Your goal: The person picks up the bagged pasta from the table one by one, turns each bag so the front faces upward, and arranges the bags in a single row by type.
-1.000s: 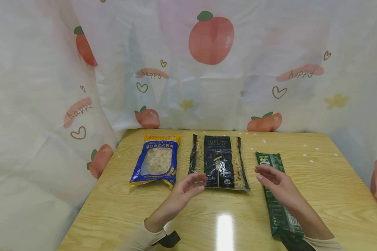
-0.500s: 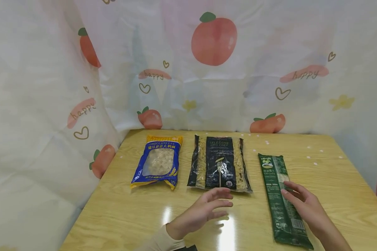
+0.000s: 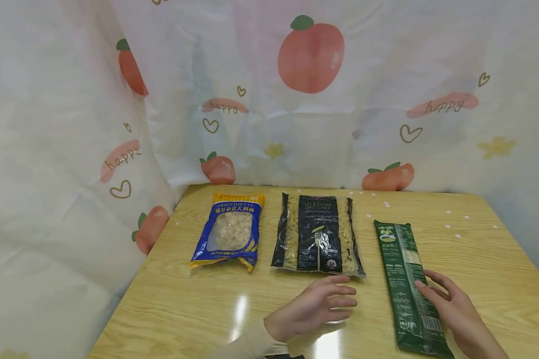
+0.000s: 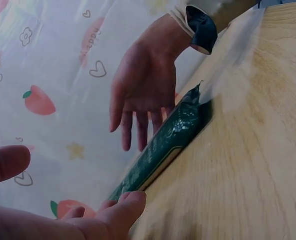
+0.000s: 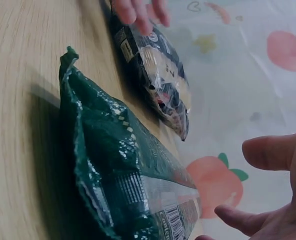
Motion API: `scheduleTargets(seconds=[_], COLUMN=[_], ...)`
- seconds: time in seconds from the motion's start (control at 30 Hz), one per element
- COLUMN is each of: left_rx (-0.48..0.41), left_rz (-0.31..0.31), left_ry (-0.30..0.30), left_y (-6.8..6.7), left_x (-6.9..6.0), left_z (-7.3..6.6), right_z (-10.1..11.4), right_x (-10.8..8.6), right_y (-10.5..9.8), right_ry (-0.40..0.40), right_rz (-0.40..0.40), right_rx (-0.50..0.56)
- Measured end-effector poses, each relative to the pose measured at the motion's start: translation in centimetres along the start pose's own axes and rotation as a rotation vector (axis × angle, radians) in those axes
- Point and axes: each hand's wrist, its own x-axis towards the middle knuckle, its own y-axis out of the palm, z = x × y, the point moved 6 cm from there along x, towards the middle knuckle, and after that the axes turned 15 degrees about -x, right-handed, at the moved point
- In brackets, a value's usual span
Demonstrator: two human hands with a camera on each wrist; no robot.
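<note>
A long green spaghetti pack [image 3: 400, 284] lies flat on the right of the wooden table. My right hand [image 3: 458, 309] hovers at its right edge with loosely bent fingers; in the right wrist view thumb and fingers stand apart, with a gap to the pack [image 5: 122, 145]. Over the table, between that pack and the black penne bag [image 3: 316, 234], my left hand [image 3: 319, 306] is held with its fingers spread and nothing in it. The left wrist view shows my right hand [image 4: 148, 80] above the far side of the green pack [image 4: 160, 142].
A blue and yellow orecchiette bag [image 3: 229, 232] lies at the left, beside the penne bag. Small white specks dot the table's [image 3: 471, 259] back right. A white fruit-print curtain [image 3: 251, 65] hangs behind the table and along its sides.
My left hand has moved right, from the penne bag's lower left corner toward the green pack. My right hand has drawn back and right, from over the green pack to its right edge. The bags stay put.
</note>
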Motion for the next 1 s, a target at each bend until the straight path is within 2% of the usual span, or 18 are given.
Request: scheduleTargets(seconds=[0.13,0.27,0.43,0.7,1.0], left_rx=[-0.022,-0.056,-0.065,-0.111,-0.092], left_rz=[-0.029,-0.077,-0.102,-0.046,-0.005], left_ry=[-0.035,-0.038,-0.038,-0.072,-0.112], left_y=[0.7,1.4,2.4,3.7,3.6], left_x=[0.9,1.9,2.9,3.9,4.0], left_z=[1.4,2.6,3.5,4.2,4.0], right_z=[0.0,-0.2,-0.3,-0.4,-1.0], right_x=[0.0,0.0,0.0,0.0,0.1], right_y=[-0.1,-0.1,-0.2,0.5,0.9], right_ry=[0.000,0.005,-0.015,-0.045,-0.009], right_rz=[0.016,0.031,0.049,0.107,0.144], right_rx=[0.029,0.062,0.103,0.185,0.310])
